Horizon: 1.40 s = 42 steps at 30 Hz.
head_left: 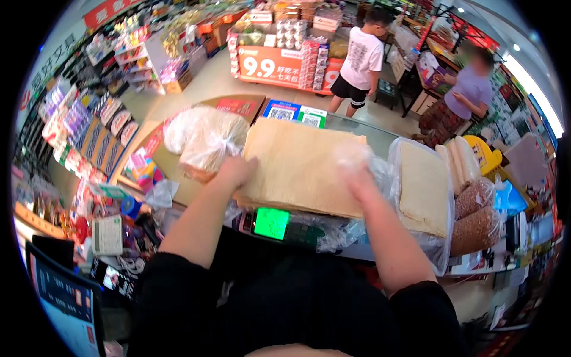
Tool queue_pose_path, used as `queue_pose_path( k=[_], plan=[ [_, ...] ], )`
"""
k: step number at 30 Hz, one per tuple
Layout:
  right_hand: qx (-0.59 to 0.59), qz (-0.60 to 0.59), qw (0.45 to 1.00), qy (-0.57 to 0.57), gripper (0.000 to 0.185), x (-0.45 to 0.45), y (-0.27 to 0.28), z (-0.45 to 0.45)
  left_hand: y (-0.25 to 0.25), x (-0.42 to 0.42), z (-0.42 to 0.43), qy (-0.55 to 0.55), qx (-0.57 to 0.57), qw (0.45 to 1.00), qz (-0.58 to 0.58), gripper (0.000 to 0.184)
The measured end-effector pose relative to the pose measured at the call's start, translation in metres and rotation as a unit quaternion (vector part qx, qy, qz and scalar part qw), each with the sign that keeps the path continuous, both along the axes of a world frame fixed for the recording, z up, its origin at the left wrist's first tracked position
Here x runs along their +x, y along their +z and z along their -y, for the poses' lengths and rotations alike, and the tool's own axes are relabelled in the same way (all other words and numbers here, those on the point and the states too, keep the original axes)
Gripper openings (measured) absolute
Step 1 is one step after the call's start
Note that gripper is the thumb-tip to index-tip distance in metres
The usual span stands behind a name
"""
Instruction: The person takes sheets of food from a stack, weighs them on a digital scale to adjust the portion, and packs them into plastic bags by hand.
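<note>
A thick stack of pale yellow bean curd sheets (297, 160) lies on the counter in front of me, above a scale with a lit green display (271, 224). At the stack's left edge, my left hand (237, 171) has its fingers closed on the sheets' corner. Over the right part of the stack is my right hand (358, 178), its fingers smeared by motion and covered by whitish clear plastic (352, 153). Whether that plastic is worn or held, I cannot tell. Beside my left hand sits a knotted clear bag of food (214, 140).
To the right is a plastic-lined tray of more sheets (421, 187), with bags of brown grains (476, 229) beyond. Payment code signs (294, 113) stand behind the stack. A monitor (62, 297) is at lower left. Two people (364, 50) are across the counter.
</note>
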State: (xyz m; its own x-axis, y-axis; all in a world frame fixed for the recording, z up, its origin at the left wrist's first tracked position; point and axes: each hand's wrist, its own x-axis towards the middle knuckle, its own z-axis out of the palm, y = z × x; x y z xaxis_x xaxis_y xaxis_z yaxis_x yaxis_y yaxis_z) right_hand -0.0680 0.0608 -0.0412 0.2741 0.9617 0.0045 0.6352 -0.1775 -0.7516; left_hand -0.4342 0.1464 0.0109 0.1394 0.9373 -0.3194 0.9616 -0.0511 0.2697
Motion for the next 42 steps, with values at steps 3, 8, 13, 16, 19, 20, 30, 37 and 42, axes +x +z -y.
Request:
queue_pose_path(
  k=[3, 8, 13, 16, 19, 20, 30, 37, 42],
  plan=[
    [0.015, -0.15, 0.987, -0.052, 0.056, -0.005, 0.002, 0.007, 0.007, -0.006, 0.004, -0.107, 0.041, 0.993, -0.025, 0.055],
    [0.068, -0.408, 0.91, -0.02, 0.048, -0.026, 0.07, 0.036, 0.025, -0.016, -0.002, -0.119, 0.002, 0.993, 0.002, 0.052],
    [-0.013, -0.318, 0.943, -0.098, 0.044, -0.003, 0.088, 0.042, 0.033, -0.01, 0.015, 0.01, -0.13, 0.892, 0.433, 0.053],
    [-0.192, -0.499, 0.845, -0.023, 0.041, 0.023, 0.067, 0.034, 0.012, -0.007, 0.015, 0.142, -0.276, 0.723, 0.617, 0.058],
    [-0.202, -0.554, 0.807, 0.033, 0.036, 0.022, 0.078, 0.045, 0.001, -0.006, 0.007, 0.158, -0.305, 0.678, 0.65, 0.058],
    [-0.147, -0.547, 0.821, 0.067, 0.038, 0.023, 0.066, 0.041, 0.003, -0.002, 0.006, 0.148, -0.305, 0.679, 0.651, 0.058],
    [-0.064, -0.621, 0.755, 0.203, 0.031, 0.04, 0.04, 0.078, 0.129, 0.169, 0.115, -0.262, -0.018, 0.927, 0.27, 0.079],
    [-0.034, -0.751, 0.658, 0.043, 0.032, 0.066, 0.062, 0.142, 0.038, 0.169, 0.143, -0.225, 0.136, 0.95, 0.166, 0.07],
    [-0.031, -0.77, 0.634, 0.061, 0.041, 0.073, 0.044, 0.118, 0.025, 0.178, 0.132, -0.093, 0.054, 0.948, 0.301, 0.055]
  ],
)
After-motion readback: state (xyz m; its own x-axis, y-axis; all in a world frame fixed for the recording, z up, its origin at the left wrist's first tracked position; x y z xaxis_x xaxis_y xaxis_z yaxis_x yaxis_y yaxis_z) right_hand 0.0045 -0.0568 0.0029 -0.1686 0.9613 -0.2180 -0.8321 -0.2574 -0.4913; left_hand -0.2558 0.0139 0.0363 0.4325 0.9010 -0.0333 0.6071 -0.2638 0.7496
